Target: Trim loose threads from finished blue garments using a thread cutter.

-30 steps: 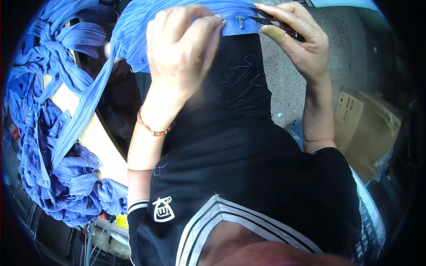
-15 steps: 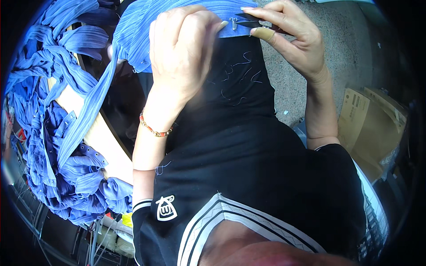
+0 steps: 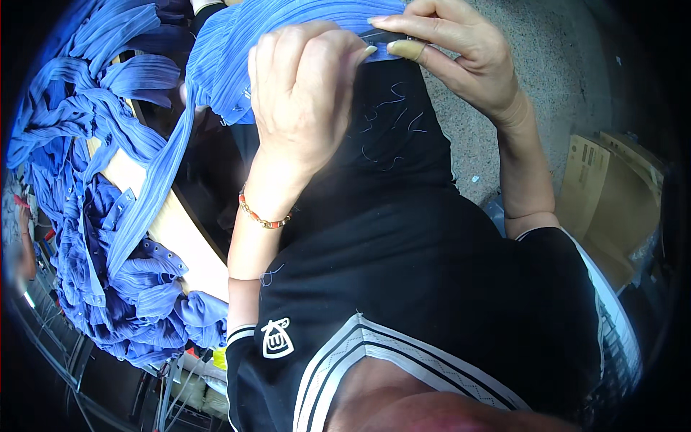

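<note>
Across my lap lies a blue pleated garment [image 3: 230,43], its flat hem band near my fingertips. My left hand [image 3: 302,97] is closed, thumb and fingers pinching the garment's edge; the exact grip is hidden behind the knuckles. My right hand [image 3: 468,61], with a tan covering on its thumb, is closed around small black thread snips [image 3: 386,36]. Their blades lie over the band, right by the left thumb tip. A small metal hook fastening on the band is now mostly hidden there.
On the left, a heap of blue pleated garments [image 3: 122,288] with eyelets hangs over a pale wooden board [image 3: 165,209]. Loose thread ends [image 3: 392,119] lie on my black clothing. Cardboard boxes [image 3: 604,194] stand on the speckled floor [image 3: 533,65] at right. Another person's arm [image 3: 26,248] shows far left.
The snips have moved left, closer to my left thumb, and now cover the hook area. My left hand has shifted slightly right and down. The whole view has shifted slightly.
</note>
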Demonstrator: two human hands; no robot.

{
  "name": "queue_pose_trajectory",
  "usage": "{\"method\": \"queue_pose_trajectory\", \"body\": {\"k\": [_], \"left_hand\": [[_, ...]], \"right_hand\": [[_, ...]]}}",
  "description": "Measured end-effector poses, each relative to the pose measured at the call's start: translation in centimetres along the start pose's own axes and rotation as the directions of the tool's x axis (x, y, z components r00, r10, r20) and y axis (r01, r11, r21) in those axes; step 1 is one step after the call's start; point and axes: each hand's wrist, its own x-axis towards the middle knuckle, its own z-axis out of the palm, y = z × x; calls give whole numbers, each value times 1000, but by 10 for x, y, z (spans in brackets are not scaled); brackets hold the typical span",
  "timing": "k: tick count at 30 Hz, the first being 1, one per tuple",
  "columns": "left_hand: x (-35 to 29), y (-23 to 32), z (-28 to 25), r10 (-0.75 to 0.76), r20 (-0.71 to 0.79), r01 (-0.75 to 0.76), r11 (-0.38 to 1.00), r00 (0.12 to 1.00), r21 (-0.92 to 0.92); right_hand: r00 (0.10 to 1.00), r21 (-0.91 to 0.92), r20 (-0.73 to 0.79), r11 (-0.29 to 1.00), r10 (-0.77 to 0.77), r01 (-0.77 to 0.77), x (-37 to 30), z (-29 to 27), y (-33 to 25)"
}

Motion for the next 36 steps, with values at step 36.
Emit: {"method": "queue_pose_trajectory", "body": {"k": [36], "left_hand": [[11, 6, 17, 76, 86, -84, 993, 993, 88]], "right_hand": [[974, 193, -139, 970, 178, -150, -43, -12, 3]]}}
